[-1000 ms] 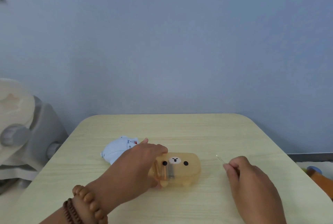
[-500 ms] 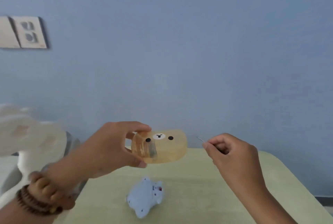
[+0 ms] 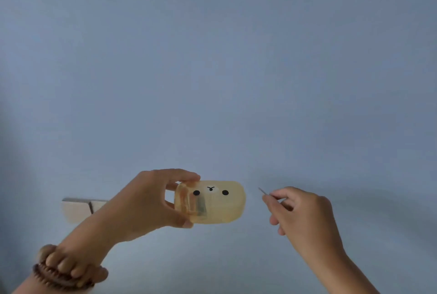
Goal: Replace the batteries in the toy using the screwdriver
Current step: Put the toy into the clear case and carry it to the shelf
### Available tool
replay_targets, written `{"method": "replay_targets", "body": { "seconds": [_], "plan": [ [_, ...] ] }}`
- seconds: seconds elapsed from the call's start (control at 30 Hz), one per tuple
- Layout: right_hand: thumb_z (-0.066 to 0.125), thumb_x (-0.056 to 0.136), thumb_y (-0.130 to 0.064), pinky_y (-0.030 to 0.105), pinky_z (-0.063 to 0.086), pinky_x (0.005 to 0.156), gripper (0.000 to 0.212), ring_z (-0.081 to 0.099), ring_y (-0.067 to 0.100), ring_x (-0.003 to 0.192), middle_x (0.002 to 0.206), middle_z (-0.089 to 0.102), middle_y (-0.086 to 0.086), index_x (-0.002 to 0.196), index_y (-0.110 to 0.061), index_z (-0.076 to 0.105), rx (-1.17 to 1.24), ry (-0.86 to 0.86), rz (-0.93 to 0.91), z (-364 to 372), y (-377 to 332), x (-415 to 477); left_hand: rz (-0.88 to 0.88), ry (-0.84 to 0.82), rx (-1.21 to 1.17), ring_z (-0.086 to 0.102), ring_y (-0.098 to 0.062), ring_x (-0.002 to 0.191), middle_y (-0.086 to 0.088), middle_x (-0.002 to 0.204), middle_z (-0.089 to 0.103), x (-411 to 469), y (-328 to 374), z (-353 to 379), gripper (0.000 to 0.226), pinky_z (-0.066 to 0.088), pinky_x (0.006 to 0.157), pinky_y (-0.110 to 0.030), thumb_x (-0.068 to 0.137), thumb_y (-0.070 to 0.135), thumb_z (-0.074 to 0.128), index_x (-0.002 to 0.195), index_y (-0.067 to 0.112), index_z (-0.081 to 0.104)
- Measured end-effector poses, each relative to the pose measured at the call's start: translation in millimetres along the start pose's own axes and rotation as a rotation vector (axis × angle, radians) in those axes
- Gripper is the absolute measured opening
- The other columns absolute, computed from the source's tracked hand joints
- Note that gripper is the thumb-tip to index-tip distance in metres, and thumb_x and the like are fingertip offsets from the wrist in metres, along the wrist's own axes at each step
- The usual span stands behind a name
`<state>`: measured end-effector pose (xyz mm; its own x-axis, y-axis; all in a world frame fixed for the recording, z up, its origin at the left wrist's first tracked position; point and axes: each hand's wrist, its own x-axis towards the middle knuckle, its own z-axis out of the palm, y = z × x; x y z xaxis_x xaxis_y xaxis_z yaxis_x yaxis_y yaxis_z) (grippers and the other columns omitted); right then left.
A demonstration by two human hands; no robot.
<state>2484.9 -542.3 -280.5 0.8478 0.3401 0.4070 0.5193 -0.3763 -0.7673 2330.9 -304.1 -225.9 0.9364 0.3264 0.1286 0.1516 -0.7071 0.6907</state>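
While left hand (image 3: 146, 201) is curling round the toy (image 3: 217, 204) and right hand (image 3: 305, 213) is pinching the screwdriver (image 3: 263, 192) — I'm risking a midair slip, w/o support.

Translucent amber toy (image 3: 212, 202) (black dot eyes), brown bead bracelets (image 3: 63, 270), blue wall (image 3: 212, 57)

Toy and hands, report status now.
Left hand grips amber bear toy, held up. Right hand pinches thin screwdriver, tip apart from toy. Nothing between them.

Most of screwdriver (image 3: 263, 191) hidden inside right hand (image 3: 305, 215); wall plate (image 3: 76, 209) blurred.
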Motion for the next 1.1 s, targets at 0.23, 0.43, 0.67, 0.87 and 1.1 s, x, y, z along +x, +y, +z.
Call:
{"method": "replay_targets", "body": {
  "seconds": [0.23, 0.43, 0.67, 0.87, 1.1],
  "plan": [
    [0.072, 0.087, -0.039, 0.029, 0.045, 0.044, 0.018, 0.054, 0.021, 0.04, 0.046, 0.063, 0.001, 0.072, -0.03, 0.071, -0.048, -0.01, -0.043, -87.4, -107.7, 49.4, -0.013, 0.005, 0.056, 0.076, -0.004, 0.08, 0.018, 0.113, 0.067, 11.4, 122.9, -93.5, 0.078, 0.054, 0.088, -0.025, 0.06, 0.013, 0.094, 0.123, 0.045, 0.061],
    [0.069, 0.089, -0.047, 0.027, 0.053, 0.053, 0.017, 0.063, 0.011, 0.049, 0.051, 0.067, -0.007, 0.081, -0.033, 0.07, -0.139, -0.05, -0.075, -155.4, -157.6, 80.7, -0.054, 0.013, 0.047, 0.074, 0.0, 0.083, 0.023, 0.109, 0.068, 14.1, 209.5, -134.7, 0.077, 0.055, 0.079, -0.019, 0.059, 0.006, 0.093, 0.118, 0.045, 0.063],
    [0.07, 0.091, -0.04, 0.018, 0.044, 0.045, 0.027, 0.059, 0.009, 0.041, 0.045, 0.065, -0.005, 0.069, -0.024, 0.069, -0.15, -0.016, -0.105, -215.1, -184.7, 91.4, -0.047, 0.058, 0.085, 0.071, 0.005, 0.088, 0.025, 0.108, 0.069, -1.9, 269.6, -146.6, 0.078, 0.055, 0.081, -0.017, 0.058, 0.013, 0.095, 0.119, 0.047, 0.062],
    [0.069, 0.09, -0.044, 0.026, 0.053, 0.05, 0.023, 0.061, 0.008, 0.043, 0.043, 0.062, -0.007, 0.074, -0.027, 0.072, -0.144, -0.048, -0.186, -223.7, -194.9, 84.1, -0.111, 0.112, 0.131, 0.071, 0.006, 0.084, 0.024, 0.111, 0.066, -41.7, 290.8, -150.3, 0.081, 0.055, 0.082, -0.017, 0.057, 0.014, 0.095, 0.123, 0.046, 0.061],
    [0.07, 0.088, -0.042, 0.032, 0.055, 0.05, 0.023, 0.059, 0.008, 0.04, 0.04, 0.06, -0.009, 0.07, -0.028, 0.069, -0.07, -0.139, -0.31, -195.7, -240.5, 52.8, -0.234, 0.249, 0.247, 0.064, 0.009, 0.096, 0.028, 0.105, 0.067, -119.3, 281.6, -180.0, 0.083, 0.052, 0.088, -0.019, 0.051, 0.033, 0.094, 0.125, 0.05, 0.06]
  ]
}}
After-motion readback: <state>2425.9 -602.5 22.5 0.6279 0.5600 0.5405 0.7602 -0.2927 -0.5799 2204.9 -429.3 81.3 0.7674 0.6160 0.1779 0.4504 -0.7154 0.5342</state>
